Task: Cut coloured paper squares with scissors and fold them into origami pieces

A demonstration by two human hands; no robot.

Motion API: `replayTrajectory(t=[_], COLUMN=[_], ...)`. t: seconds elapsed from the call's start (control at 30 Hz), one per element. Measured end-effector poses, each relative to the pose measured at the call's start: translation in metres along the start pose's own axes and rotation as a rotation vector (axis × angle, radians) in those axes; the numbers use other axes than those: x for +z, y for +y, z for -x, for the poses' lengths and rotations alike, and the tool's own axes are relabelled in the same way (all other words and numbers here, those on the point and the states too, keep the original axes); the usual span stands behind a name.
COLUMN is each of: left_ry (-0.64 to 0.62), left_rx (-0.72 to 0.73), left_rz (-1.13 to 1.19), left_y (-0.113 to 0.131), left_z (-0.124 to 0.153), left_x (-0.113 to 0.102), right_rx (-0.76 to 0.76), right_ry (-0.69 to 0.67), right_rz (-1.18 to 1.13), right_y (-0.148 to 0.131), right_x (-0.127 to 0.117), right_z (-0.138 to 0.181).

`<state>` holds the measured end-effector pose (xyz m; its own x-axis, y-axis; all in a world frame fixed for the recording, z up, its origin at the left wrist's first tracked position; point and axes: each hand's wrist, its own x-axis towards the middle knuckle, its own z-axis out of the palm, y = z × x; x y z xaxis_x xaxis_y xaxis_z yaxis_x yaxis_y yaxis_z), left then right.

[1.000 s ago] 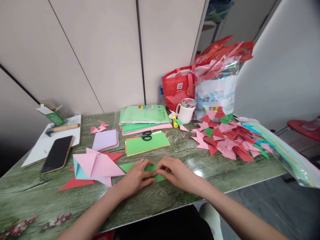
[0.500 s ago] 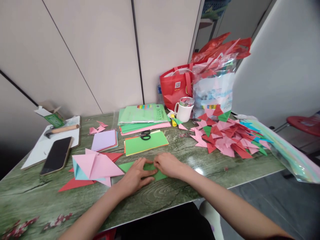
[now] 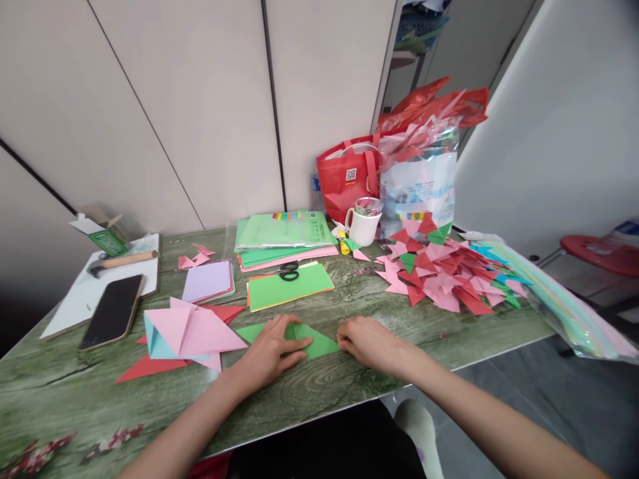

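Observation:
A sheet of green folding paper [image 3: 319, 344], folded into a long pointed shape, lies on the table in front of me. My left hand [image 3: 274, 346] rests flat on its left and middle part, fingers spread. My right hand [image 3: 367, 340] is closed, its curled fingertips at the paper's right point; nothing shows inside them. To the left lies a large folded paper piece in pink [image 3: 210, 330], with light blue and red [image 3: 154, 369] parts. Behind the green paper, black-handled scissors [image 3: 288, 271] lie on a stack of green and orange paper [image 3: 289, 289].
A heap of folded pink, red and green pieces [image 3: 444, 269] lies right. Behind stand a white mug [image 3: 364, 229], red bag [image 3: 344, 176] and clear bag [image 3: 419, 186]. Left are a phone [image 3: 114, 311], hammer [image 3: 124, 261], small box [image 3: 104, 234] and lilac paper stack [image 3: 207, 281].
My right hand has slid rightward along the green paper to its right point, uncovering the paper's middle. My left hand has stayed in place. The view has turned slightly right.

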<state>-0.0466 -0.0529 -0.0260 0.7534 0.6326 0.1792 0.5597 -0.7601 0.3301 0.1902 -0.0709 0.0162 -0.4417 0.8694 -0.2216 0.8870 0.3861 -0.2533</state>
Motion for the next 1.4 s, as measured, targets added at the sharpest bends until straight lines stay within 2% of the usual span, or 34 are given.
replayTrajectory(t=[0.13,0.3,0.4,0.63,1.1,1.23,1.4], left_ry=[-0.011,-0.033,-0.046,-0.081,-0.034,-0.033,-0.024], left_rx=[-0.011,-0.034,-0.044,-0.085,-0.11,-0.13,-0.132], left_rz=[-0.043,-0.079,-0.102,-0.071,-0.013,-0.005,0.017], left_y=[0.002,0.008,0.009,0.008,0.004,0.005,0.0], left_z=[0.0,-0.001,-0.001,-0.001,0.001,0.0,0.002], left_x=[-0.002,-0.008,-0.009,-0.008,0.001,-0.001,0.004], right_rx=[-0.019,-0.238,-0.291,-0.346,-0.236,-0.279,-0.368], right_ry=[0.056,0.219,0.266,0.215,0.033,0.082,0.165], right_rz=[-0.001,-0.018,0.02,0.124,0.23,0.198,0.13], right_y=[-0.005,-0.013,-0.014,-0.017,-0.028,-0.023,-0.009], right_x=[0.004,0.024,0.033,0.03,0.016,0.018,0.024], right_z=[-0.001,-0.006,-0.009,-0.021,-0.055,-0.049,-0.025])
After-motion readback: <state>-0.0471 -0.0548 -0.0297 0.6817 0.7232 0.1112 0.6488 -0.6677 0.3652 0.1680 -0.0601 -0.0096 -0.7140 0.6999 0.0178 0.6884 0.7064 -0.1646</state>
